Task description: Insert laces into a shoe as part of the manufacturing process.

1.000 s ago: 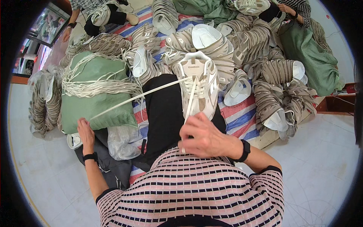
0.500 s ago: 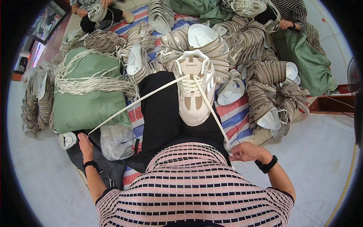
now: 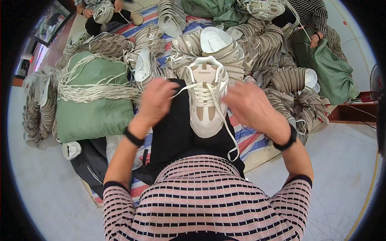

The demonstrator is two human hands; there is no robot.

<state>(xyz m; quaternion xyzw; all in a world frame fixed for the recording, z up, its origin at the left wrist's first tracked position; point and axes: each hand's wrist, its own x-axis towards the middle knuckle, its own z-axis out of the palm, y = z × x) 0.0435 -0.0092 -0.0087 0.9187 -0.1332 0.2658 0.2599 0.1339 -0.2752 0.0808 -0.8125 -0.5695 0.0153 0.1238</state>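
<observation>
A beige-and-white lace-up sneaker rests on my black-trousered lap, toe toward me. Its flat cream shoelace is threaded through the eyelets. Left of the shoe is my left hand, smeared by motion; one lace end runs from the top eyelets to it and passes out of sight there. Beside the shoe's right edge is my right hand, fingers bent toward the upper and blurred. The other lace end hangs loose over the toe's right side and curls on my thigh. Whether either hand grips anything is unclear.
A green sack draped with cream laces lies at left. Stacked shoe uppers spread across a striped sheet ahead. Two other people sit beyond, one with a shoe. Another green sack lies at far right.
Both hands have come up and inward from wide apart to either side of the shoe. The laces, stretched out before, are slack; the right one has been let go.
</observation>
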